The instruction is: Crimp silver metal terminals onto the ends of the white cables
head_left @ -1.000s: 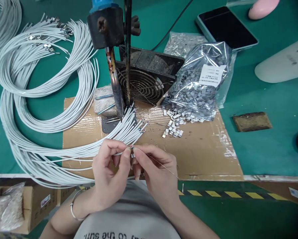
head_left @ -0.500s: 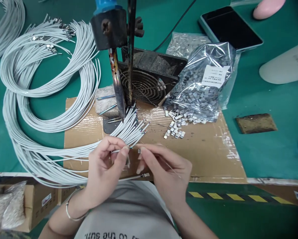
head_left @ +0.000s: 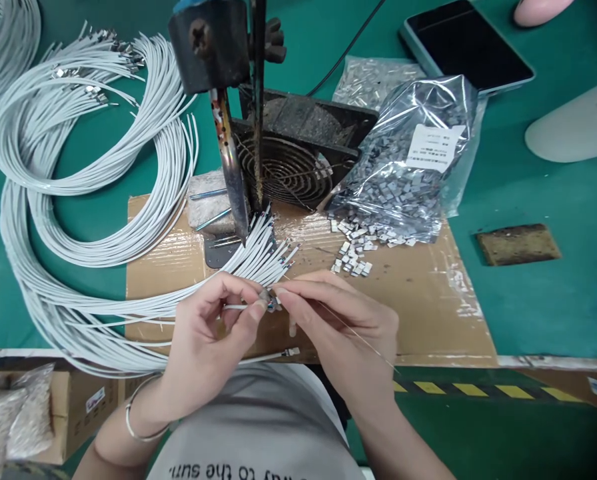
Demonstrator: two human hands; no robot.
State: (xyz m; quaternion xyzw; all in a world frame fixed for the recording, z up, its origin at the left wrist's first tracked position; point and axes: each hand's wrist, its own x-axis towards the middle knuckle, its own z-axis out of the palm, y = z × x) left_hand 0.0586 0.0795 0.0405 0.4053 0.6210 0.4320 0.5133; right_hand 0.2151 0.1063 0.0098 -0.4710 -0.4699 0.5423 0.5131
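My left hand [head_left: 213,340] is closed, thumb and forefinger pinching a white cable [head_left: 234,307] near its stripped end, where fine coloured cores show. My right hand [head_left: 348,333] pinches a small metal connector [head_left: 277,303] at the cable's end; the fingertips hide most of it. A thin solder-like wire [head_left: 363,339] passes through the right hand and sticks out behind it. Just beyond my hands, a bundle of cut cable ends [head_left: 261,250] lies under the tip of a clamped soldering iron [head_left: 228,153]. A cable fitted with a connector [head_left: 292,351] lies below my hands.
Coiled white cables [head_left: 43,180] fill the left. Behind the iron sits a dusty fan [head_left: 288,167]. Loose connectors [head_left: 353,257] spill from a clear bag [head_left: 403,180] onto the cardboard [head_left: 403,307]. A phone-like device [head_left: 468,47], a brown sponge [head_left: 518,245] and a white bottle [head_left: 573,127] stand right.
My hands have come together, so the connector now meets the cable end. The right hand has turned slightly, and more of the thin wire shows behind it. The view has shifted a little.
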